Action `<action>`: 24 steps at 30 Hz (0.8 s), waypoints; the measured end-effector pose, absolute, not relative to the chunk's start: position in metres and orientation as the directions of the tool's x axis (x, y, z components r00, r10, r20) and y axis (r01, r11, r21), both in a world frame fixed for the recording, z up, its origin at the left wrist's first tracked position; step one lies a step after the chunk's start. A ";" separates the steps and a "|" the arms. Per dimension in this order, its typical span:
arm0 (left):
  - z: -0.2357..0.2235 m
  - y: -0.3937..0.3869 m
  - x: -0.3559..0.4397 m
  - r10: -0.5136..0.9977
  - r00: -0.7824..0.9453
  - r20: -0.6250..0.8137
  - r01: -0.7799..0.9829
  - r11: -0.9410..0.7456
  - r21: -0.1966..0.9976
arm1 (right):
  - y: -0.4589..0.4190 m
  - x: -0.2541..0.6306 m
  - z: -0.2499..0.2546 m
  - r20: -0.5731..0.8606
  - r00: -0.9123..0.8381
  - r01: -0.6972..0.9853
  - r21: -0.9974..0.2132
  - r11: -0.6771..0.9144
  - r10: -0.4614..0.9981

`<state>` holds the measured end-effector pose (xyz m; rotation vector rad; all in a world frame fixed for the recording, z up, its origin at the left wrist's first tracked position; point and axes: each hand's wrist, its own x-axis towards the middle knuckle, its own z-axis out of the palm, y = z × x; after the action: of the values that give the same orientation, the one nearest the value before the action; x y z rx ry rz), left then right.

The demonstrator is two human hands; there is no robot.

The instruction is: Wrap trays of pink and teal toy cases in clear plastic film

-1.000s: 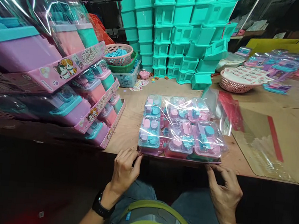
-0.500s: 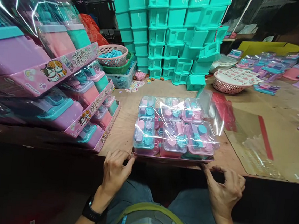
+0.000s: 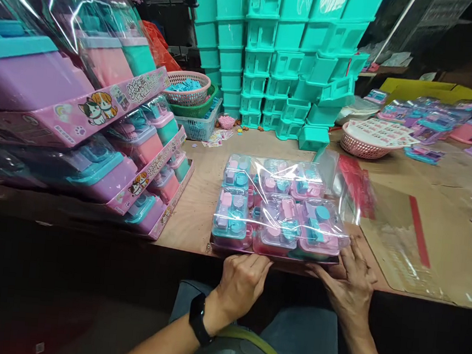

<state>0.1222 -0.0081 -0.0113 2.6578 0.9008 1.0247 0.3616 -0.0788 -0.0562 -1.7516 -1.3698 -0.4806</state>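
A shallow pink display box (image 3: 311,259) lies at the table's front edge, filled with several pink, teal and blue toy tubs (image 3: 277,224) under clear lids. Shiny clear plastic wrap (image 3: 244,172) covers the tubs. My left hand (image 3: 241,285), a black watch on its wrist, is closed at the middle of the box's front edge; its fingertips and what they may pinch are hidden. At the front right corner, my right hand (image 3: 350,283) grips the box, thumb along the front and fingers up the right side.
Wrapped display boxes (image 3: 136,185) are stacked high on the left. Teal plastic bins (image 3: 270,64) tower at the back, beside baskets (image 3: 189,90) of small blue parts. To the right are flat cardboard (image 3: 404,236), a pink basket (image 3: 362,147) with printed sheets, and packed toys (image 3: 431,119).
My left hand has moved right, from the box's front left corner to the middle of its front edge. My right hand's fingers have shifted up along the box's right side.
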 end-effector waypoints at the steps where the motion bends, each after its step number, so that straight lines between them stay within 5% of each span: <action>1: -0.014 -0.008 0.123 0.615 0.553 0.562 0.517 -0.782 0.347 | -0.078 0.363 -0.057 0.732 0.316 0.931 -0.361 -0.050 0.604; 6: -0.017 -0.002 0.106 0.707 0.453 0.542 0.639 -0.682 0.356 | -0.080 0.368 -0.057 0.721 0.311 0.932 -0.360 -0.048 0.619; 14: 0.010 0.028 0.056 0.965 0.234 0.114 0.926 -0.257 0.277 | -0.082 0.341 -0.038 0.714 0.326 0.934 -0.343 -0.097 0.619; 16: 0.014 0.031 0.047 0.953 0.244 0.178 0.921 -0.285 0.264 | -0.075 0.314 -0.028 0.750 0.339 0.935 -0.337 -0.112 0.567; 21: 0.004 0.034 0.055 0.745 0.211 0.632 0.859 -0.450 0.244 | -0.044 0.248 -0.021 0.769 0.160 0.981 -0.193 -0.014 0.619; 24: -0.010 0.045 0.058 0.694 0.159 0.702 0.819 -0.490 0.299 | -0.036 0.244 -0.027 0.752 0.174 0.980 -0.195 -0.038 0.636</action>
<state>0.0581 0.0445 -0.0103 2.5014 1.6482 1.3664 0.2440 -0.0358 -0.0267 -1.7526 -1.5384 -0.6248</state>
